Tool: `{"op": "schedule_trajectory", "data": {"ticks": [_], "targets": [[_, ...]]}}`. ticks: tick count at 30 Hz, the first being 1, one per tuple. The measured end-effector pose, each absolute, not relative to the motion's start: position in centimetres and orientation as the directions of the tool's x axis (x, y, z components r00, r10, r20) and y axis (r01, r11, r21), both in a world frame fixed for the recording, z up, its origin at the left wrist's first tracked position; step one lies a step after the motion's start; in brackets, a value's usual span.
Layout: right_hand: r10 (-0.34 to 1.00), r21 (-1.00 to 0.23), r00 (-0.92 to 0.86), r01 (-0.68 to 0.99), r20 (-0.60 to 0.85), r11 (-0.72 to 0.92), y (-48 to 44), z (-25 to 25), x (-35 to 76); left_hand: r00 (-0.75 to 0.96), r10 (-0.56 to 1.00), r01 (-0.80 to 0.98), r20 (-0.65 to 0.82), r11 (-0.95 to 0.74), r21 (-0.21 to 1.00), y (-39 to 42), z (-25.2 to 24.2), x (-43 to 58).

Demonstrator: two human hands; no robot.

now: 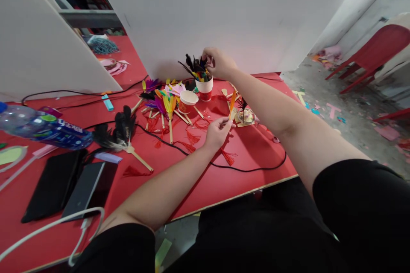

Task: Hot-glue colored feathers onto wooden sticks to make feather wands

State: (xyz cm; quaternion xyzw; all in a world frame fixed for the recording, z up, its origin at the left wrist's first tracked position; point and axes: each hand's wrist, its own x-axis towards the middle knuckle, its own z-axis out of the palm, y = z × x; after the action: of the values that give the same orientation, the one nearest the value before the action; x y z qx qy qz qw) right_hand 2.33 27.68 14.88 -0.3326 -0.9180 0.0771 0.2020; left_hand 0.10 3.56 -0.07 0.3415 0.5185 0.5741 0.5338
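Observation:
My left hand (218, 131) rests on the red table (250, 153) and pinches the base of an orange feather (232, 101) that stands upright. My right hand (218, 62) reaches to the far side, fingers closed among the dark and coloured feathers (196, 67) that stick out of a red-and-white paper cup (205, 88). Which feather it grips I cannot make out. A second paper cup (188, 100) stands just left of the first. Several feather fans on wooden sticks (163, 106) lie in a pile beside the cups.
A black cable (243, 169) crosses the table near my left hand. A black feather fan (119, 133), a plastic bottle (41, 128), a phone (86, 188) and a dark case (53, 185) lie at left. White boards (224, 13) stand behind. Red chairs (374, 49) are at right.

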Motion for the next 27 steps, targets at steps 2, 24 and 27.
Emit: {"op": "schedule_trajectory", "data": {"ticks": [2,24,27], "targets": [[0.638,-0.271,-0.708,0.578,0.301,0.769,27.7,15.0,2.1,-0.193,0.969,-0.259,-0.155,0.102,0.961,3.6,-0.1,0.1],[0.624,-0.339,-0.702,0.527,0.344,0.779,29.4,15.9,2.9,-0.189,0.973,-0.265,-0.131,0.078,0.961,3.7,-0.3,0.1],[0.635,-0.39,-0.685,0.509,0.356,0.767,29.5,15.7,3.1,-0.192,0.973,-0.267,-0.132,0.078,0.961,3.7,-0.2,0.1]]}}
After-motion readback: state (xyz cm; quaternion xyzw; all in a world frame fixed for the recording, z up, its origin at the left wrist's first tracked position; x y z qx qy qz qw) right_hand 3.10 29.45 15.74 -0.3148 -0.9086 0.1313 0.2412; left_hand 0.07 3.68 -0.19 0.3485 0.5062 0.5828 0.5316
